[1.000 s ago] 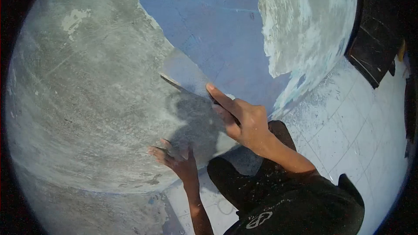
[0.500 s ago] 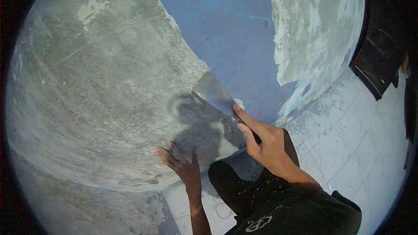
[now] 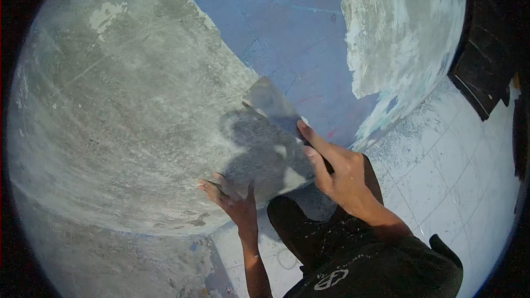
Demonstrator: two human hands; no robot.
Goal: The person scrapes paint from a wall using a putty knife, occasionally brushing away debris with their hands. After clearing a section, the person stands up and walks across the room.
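My right hand (image 3: 343,175) is closed round the dark handle of a broad scraper (image 3: 270,105), with a finger stretched along the blade. The wide metal blade lies at the ragged border between blue paint (image 3: 287,33) and the bare grey part of a large curved surface (image 3: 132,110). Lower down and to the left, my left hand (image 3: 234,201) is open, fingers spread, and appears to rest against the grey area. It holds nothing. Shadow falls over the grey area beside the blade.
To the right, a light tiled floor (image 3: 441,187) carries paint flakes and dust near the curved surface's foot. A dark flat object (image 3: 486,72) lies at the upper right. Pale paint remnants (image 3: 370,38) streak the right side. My dark-clothed knee (image 3: 292,221) is close to the surface.
The view has shifted slightly, with the curved surface up and left in it. The scraper's blade has moved a little at the paint border. My left hand stays in nearly the same place.
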